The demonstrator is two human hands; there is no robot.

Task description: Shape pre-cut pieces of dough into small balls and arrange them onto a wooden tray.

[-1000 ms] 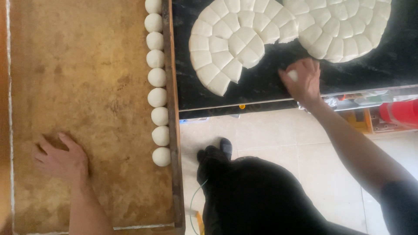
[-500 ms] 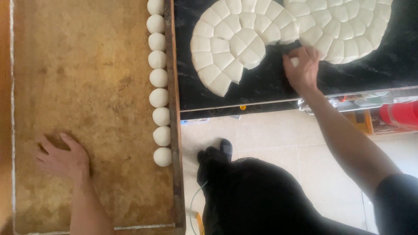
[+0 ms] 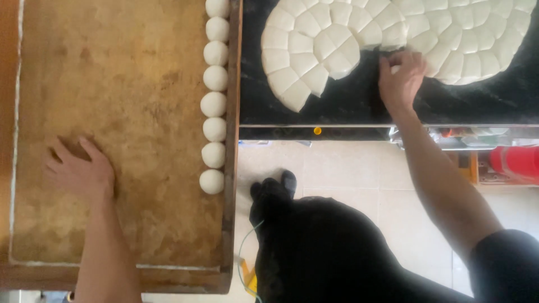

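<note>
White cut dough pieces (image 3: 393,33) packed in a curved slab on a black counter (image 3: 348,104), one small piece at its lower edge pinched loose, eight round dough balls (image 3: 214,101) lined along a wooden tray's (image 3: 112,84) right edge

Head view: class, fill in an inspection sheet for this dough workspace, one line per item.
Surface: floured wooden board beside a black counter.
Job's things: row of round dough balls along the board's right edge; flat slab of cut dough pieces on the counter.
Clutter: nothing seen on the surfaces.
Grips: left hand flat on the board; right hand at the cut pieces.
Cables: thin green cord near the floor.
Surroundings: tiled floor, red container under the counter.
</note>
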